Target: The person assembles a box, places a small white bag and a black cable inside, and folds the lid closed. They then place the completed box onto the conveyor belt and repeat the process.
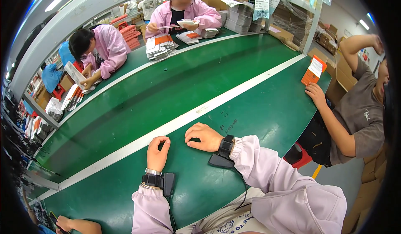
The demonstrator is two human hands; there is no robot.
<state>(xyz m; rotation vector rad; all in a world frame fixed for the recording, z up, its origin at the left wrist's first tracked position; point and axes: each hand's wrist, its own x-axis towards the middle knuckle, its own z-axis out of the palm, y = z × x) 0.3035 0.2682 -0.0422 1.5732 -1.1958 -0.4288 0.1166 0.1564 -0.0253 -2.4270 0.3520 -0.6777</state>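
Note:
My left hand rests on the green tabletop with its fingers curled in and the thumb close to the fingertips. Nothing shows in it. To its right, my right hand lies on the same surface, fingers loosely bent and the thumb apart from them. It is empty too. Each wrist wears a black strap, and a small black box sits beside the left one. A similar black box is by the right wrist, with a cable running down from it. Faint dark handwriting marks the table just beyond my right hand.
A white strip divides the tabletop from a green conveyor belt. Across it, two people in pink handle cards beside stacked white-and-orange boxes. At right, a seated person's hand lies near an orange box. Another person's hand holds a phone, lower left.

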